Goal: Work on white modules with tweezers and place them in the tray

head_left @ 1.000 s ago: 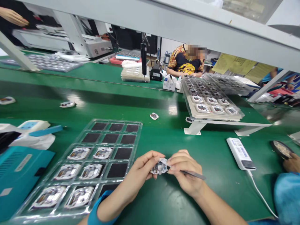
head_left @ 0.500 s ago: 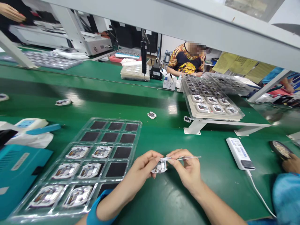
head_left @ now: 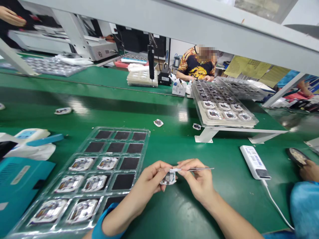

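While I watch through the head camera, a teal machine case (head_left: 22, 186) sits at the far left of the green bench (head_left: 174, 139). Beside it lies a clear plastic tray (head_left: 84, 179), with six silver-and-white modules (head_left: 82, 183) in its nearer pockets and bare black pads in the rest. Just past the tray, my left hand (head_left: 147, 189) pinches a small white electronic module (head_left: 169, 178) firmly between thumb and fingers, holding it above the bench. My right hand (head_left: 199, 182) closes around slim steel tweezers (head_left: 200, 169), their tip reaching the module's top edge. Further right lies a white rectangular unit (head_left: 254, 162) with a white cable (head_left: 276, 207). At the edge, a co-worker's hand (head_left: 309, 171) is beside a dark round dish (head_left: 296, 156).
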The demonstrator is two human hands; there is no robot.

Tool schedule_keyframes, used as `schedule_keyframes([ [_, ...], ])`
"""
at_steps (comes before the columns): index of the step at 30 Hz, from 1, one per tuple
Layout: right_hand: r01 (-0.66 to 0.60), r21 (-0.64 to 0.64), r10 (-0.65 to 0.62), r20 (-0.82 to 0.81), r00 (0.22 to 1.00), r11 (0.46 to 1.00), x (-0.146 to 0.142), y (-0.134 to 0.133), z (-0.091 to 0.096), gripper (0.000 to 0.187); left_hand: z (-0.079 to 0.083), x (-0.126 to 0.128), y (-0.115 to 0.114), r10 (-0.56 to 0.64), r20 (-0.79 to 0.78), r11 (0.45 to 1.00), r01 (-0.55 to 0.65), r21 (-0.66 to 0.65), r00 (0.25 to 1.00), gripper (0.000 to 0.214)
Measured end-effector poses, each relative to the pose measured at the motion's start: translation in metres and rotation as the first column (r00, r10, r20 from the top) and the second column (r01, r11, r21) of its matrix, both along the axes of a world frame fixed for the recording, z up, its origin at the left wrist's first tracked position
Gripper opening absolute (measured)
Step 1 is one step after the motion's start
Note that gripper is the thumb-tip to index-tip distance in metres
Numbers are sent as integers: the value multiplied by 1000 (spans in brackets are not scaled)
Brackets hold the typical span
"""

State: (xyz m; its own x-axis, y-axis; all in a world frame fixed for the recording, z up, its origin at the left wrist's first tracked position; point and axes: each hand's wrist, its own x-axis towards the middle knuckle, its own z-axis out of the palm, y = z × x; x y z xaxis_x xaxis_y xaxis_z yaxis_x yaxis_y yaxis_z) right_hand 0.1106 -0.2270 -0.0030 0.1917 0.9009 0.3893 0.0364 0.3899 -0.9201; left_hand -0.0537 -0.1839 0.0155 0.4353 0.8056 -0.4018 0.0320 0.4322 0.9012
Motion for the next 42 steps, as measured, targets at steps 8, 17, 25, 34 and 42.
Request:
schedule_keyframes([
  [8,2,60,-6,69,998,998,0,1,0,10,0,-1,1,-19,-6,1000,19,11,1000,38],
  [17,12,69,-18,90,996,998,1,1,-4,12,3,-1,2,-43,16,998,42,44,999,34],
  [25,55,50,-55,1,998,997,-2,0,-3,11,2,-1,2,-63,15,994,62,93,998,28],
  [34,63,162,-78,85,993,985,-6,0,-9,19,-1,-1,2,-10,56,999,8,37,998,22],
  [42,118,207,-153,163,975,971,1,3,-7,17,-5,-4,1,-143,213,986,121,116,967,43],
])
